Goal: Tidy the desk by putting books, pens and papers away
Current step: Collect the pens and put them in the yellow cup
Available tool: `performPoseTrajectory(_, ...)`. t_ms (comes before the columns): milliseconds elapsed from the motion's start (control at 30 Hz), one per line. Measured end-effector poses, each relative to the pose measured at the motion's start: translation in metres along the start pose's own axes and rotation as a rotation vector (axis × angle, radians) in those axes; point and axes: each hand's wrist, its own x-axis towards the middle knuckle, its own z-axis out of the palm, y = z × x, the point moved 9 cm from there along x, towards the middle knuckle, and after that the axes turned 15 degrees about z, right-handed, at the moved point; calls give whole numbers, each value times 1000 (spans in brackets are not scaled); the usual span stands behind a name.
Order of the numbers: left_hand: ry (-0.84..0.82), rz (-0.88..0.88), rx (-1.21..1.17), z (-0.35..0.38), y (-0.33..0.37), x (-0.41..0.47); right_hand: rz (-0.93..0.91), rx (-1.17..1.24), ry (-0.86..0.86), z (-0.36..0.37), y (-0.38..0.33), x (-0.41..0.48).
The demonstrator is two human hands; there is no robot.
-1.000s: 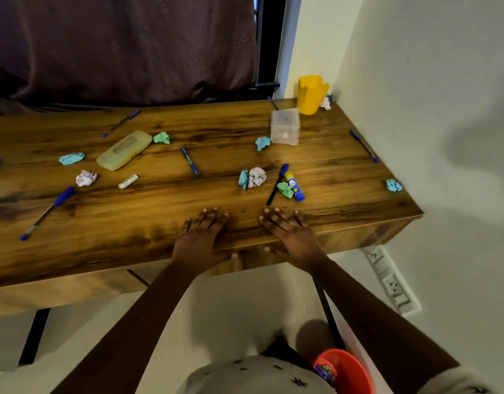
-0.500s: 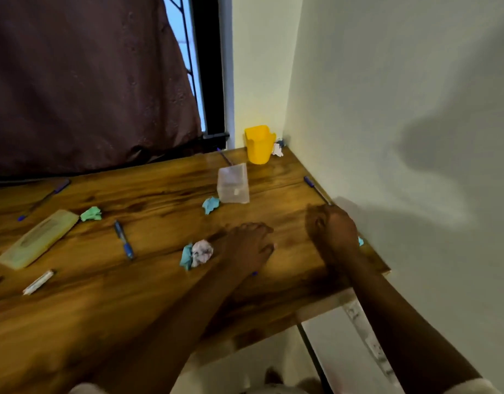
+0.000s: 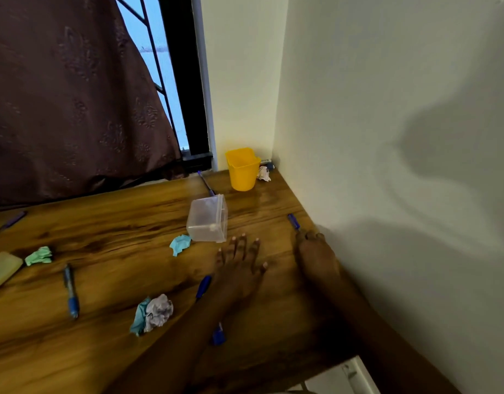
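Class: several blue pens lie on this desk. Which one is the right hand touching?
The blue pen by the wall: the right hand has its fingers on its near end. Every other pen lies farther left, out of that hand's touch.

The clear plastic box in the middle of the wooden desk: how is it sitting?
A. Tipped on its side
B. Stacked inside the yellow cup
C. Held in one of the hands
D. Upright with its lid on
A: the clear plastic box lies tipped on its side on the wooden desk, apart from the yellow plastic cup and untouched by either hand.
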Motion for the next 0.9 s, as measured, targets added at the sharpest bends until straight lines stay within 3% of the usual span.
performPoseTrajectory(100, -78, -23, -67, 2, -4, 3, -61, 178, -15, 0, 3, -5)
performPoseTrajectory(200, -28, -73, -249, -17, -3, 2, -3, 670, -160, -4, 10, -14)
performPoseTrajectory(267, 115, -164, -538, -40, -3, -1, 25, 963, -285, -4, 4, -23)
performPoseTrajectory(333, 237, -259, -934, -51, -5, -4, -23, 1098, -331, -11, -11, -32)
performPoseTrajectory(467, 469, -304, -1649, -48, -5, -10, -223, 1058, -340, -37, -53, -44)
performPoseTrajectory(567, 668, -229, -1938, -61, -7, -16, -367, 1023, -377, -55, -79, -51)
performPoseTrajectory(633, 816, -167, -2072, -76, -18, -21, -394, 1061, -368, -73, -88, -41)
performPoseTrajectory(767, 1042, -177, -2177, -105, -57, -38, -383, 1073, -130, -124, -115, 19)
performPoseTrajectory(900, 1189, -263, -2141, -126, -95, -49, -459, 797, 22, -147, -197, 90)
